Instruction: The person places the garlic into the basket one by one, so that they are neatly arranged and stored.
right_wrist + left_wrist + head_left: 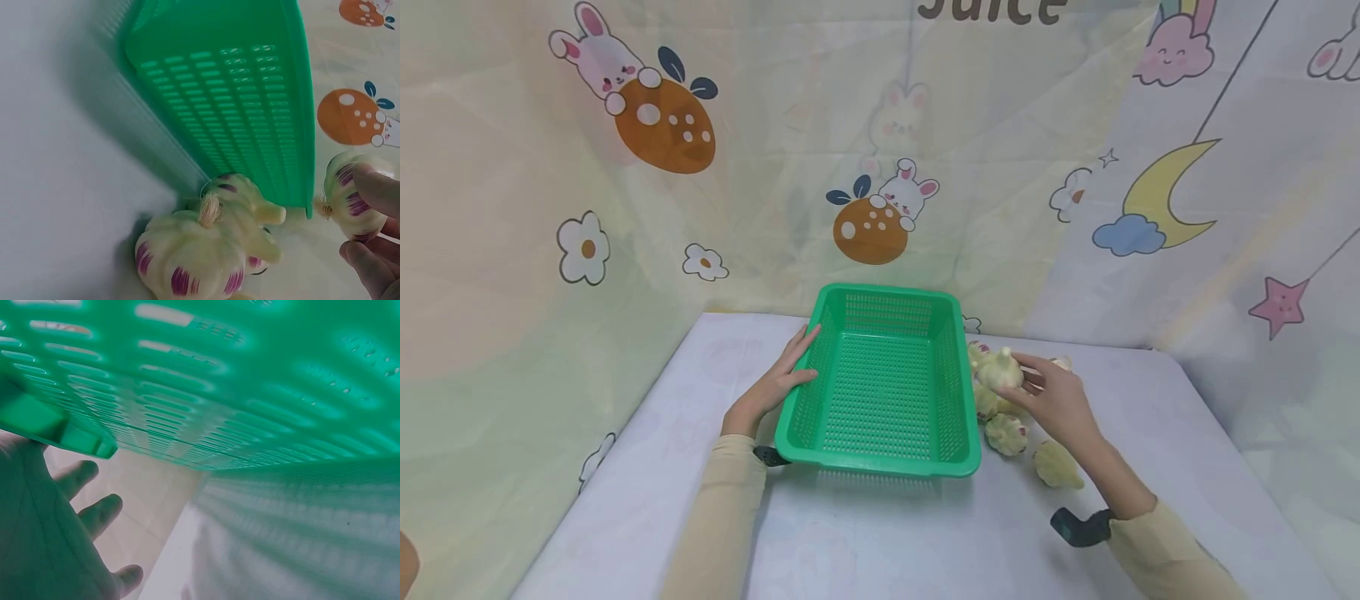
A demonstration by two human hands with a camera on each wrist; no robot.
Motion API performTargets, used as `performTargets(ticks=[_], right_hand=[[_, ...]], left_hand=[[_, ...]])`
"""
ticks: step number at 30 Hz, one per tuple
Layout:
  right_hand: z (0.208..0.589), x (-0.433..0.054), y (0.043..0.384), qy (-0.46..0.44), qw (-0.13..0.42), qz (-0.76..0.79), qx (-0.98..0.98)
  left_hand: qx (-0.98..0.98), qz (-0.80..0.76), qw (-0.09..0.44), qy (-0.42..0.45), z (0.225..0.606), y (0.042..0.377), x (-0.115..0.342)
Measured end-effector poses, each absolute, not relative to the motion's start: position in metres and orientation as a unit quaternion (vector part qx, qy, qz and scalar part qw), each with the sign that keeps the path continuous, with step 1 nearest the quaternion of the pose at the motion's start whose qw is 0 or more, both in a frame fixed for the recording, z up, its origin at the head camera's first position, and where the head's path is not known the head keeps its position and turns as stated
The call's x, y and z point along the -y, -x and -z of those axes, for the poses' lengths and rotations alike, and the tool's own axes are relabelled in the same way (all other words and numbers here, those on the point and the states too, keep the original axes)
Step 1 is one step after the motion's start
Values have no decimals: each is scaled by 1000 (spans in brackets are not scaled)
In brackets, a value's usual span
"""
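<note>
A green plastic basket (880,400) with slotted walls stands in the middle of the table, nothing inside it. At its left rim, my left hand (772,383) touches the edge with index finger and thumb. The left wrist view shows the other fingers (103,515) straight beside the outer wall. My right hand (1060,400) pinches a garlic bulb (1000,372) between thumb and fingertips, just right of the basket's right rim. In the right wrist view that bulb (355,197) shows purple streaks and a rooty end.
Several more garlic bulbs (1006,435) lie clustered against the basket's right side. A single bulb (1057,465) sits closer to the front, below the right hand. Behind the white table (865,542) hangs a printed curtain (775,167) with rabbits and flowers.
</note>
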State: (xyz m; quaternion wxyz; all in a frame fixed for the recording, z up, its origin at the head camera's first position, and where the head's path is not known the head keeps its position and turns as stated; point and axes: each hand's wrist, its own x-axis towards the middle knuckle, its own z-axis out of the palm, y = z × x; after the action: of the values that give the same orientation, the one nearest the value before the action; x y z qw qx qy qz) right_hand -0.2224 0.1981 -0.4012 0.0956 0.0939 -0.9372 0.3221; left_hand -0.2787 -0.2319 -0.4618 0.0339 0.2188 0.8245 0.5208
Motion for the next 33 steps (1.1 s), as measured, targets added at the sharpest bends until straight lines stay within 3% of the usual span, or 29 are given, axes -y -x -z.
performTargets(ticks=[10, 23, 33], right_hand=[[393, -185, 228, -110, 89, -323, 936], [382, -172, 244, -122, 68, -307, 942], [377, -159, 264, -165, 58, -306, 936]], left_hand=[[-822, -520, 39, -227, 431, 257, 224], [-815, -533, 36, -224, 448, 270, 228], [-820, -524, 49, -225, 428, 258, 225]])
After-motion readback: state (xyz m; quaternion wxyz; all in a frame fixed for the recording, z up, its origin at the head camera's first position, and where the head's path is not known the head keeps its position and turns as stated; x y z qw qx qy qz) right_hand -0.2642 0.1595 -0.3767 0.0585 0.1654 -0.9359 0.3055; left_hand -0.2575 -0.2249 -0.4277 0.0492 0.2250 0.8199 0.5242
